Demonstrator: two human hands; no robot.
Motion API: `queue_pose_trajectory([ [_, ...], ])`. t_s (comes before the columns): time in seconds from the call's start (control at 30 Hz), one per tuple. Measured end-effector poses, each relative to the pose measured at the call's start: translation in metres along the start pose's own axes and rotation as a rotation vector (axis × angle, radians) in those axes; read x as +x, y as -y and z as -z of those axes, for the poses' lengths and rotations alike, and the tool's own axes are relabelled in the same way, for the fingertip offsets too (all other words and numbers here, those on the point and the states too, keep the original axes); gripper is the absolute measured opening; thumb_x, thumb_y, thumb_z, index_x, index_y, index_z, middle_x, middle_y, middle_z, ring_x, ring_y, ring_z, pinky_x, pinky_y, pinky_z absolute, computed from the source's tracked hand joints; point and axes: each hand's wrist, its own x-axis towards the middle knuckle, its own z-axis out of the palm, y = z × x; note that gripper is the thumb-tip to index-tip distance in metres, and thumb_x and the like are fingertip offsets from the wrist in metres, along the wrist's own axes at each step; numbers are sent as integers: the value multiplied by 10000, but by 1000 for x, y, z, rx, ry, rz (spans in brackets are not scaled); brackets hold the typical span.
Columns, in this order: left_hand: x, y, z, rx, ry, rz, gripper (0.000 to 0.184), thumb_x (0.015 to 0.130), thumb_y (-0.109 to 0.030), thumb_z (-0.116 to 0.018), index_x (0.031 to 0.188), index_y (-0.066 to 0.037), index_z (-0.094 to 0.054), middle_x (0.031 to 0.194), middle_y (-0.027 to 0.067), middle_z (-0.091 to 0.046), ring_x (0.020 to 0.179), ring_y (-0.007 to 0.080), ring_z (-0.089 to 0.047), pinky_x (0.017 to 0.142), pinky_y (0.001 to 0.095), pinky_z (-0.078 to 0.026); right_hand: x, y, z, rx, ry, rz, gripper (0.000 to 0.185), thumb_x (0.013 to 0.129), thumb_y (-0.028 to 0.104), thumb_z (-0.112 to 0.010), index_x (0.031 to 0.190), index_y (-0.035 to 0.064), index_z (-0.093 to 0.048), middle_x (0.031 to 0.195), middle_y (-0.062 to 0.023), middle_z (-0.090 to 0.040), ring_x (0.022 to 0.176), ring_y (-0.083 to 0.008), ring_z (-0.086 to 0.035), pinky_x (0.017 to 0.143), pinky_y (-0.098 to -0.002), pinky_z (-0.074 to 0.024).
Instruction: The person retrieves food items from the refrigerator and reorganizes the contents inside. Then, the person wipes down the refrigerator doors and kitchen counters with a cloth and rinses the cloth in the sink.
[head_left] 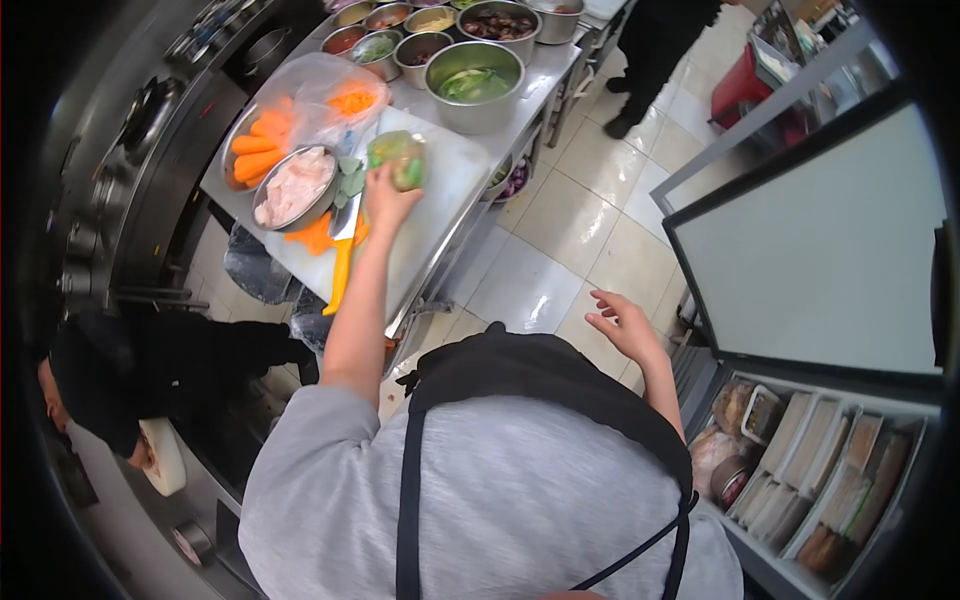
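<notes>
My left hand is closed on a see-through plastic package with green pieces in it; whether bag or tub I cannot tell. It is over the white cutting board. Beside that hand lies a knife with a yellow handle, near orange carrot pieces and some green leaves. A metal bowl of pale raw meat stands to the left, in front of whole peeled carrots. My right hand hangs over the floor, fingers apart and holding nothing.
Behind the board stand a clear bag with cut carrot, a large metal pot of greens and several metal tubs. An opened chest freezer is at right, its lid raised. Co-workers in black stand left and at the back.
</notes>
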Motion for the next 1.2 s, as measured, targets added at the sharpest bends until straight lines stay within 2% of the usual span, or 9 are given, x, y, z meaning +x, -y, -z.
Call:
queue_pose_trajectory([
  [0.13,-4,8,24,-953,314,183,616,593,-89,-687,1148,-11,-430,964,78,-550,859,184,-545,668,297,-475,2,7,0,78,-18,71,436,762,298,-619,1099,33,-543,991,-169,-586,874,-250,-581,763,-337,-458],
  [0.27,-30,-48,39,-1277,720,177,605,649,-15,-602,1214,-53,-386,1058,98,-526,917,220,-550,713,335,-499,9,6,-7,236,-91,151,443,767,313,-620,1100,31,-546,959,-170,-601,882,-255,-589,776,-335,-457],
  [0.4,-71,-155,17,-1137,989,-15,614,621,-17,-629,1189,-36,-397,1047,89,-525,905,184,-545,723,288,-474,-9,22,2,613,-204,158,588,806,272,-608,1300,91,-346,1115,-144,-526,978,-192,-538,842,-312,-430],
  [0.57,-154,-272,-24,-820,955,-905,553,595,-43,-661,1109,-13,-460,1066,115,-469,953,218,-510,757,306,-445,-75,16,21,1233,-597,62,995,736,324,-679,1364,126,68,1311,-198,-269,1087,-267,-457,796,-386,-465],
  [0.6,-174,-293,-31,-699,759,-1212,554,586,-53,-671,1103,-9,-475,1093,130,-451,992,247,-498,788,328,-440,-86,12,24,1236,-642,59,995,736,324,-679,1364,126,68,1311,-198,-269,1087,-267,-457,796,-386,-465],
  [0.7,-246,-340,-29,-635,1026,-1270,575,582,-53,-677,1127,-40,-497,1174,148,-410,1086,291,-440,850,361,-415,-125,-13,29,1484,-1327,177,826,729,192,-674,1314,128,-93,1181,-142,-387,1060,-259,-481,673,-371,-525],
  [0.8,-306,-388,-39,-736,1033,-1596,605,605,-40,-671,1178,-91,-483,1263,123,-355,1153,283,-395,876,385,-414,-195,-50,42,1499,-1545,231,697,741,131,-636,1278,116,-192,1148,-109,-422,1029,-234,-499,691,-388,-522],
  [0.9,-347,-433,-35,-832,1626,-1222,570,681,-21,-633,1215,-125,-465,1353,70,-229,1222,241,-323,930,391,-373,-272,-90,57,1614,-1769,340,595,752,89,-600,1247,107,-270,1125,-74,-447,997,-211,-512,735,-391,-508],
  [1.2,-385,-501,-131,-633,1747,-1081,378,745,-30,-603,1110,-108,-543,1255,74,-403,1116,198,-444,813,305,-452,-502,-209,207,236,-2596,186,846,655,83,-640,1344,49,-151,1249,-154,-323,1131,-233,-361,940,-333,-308],
])
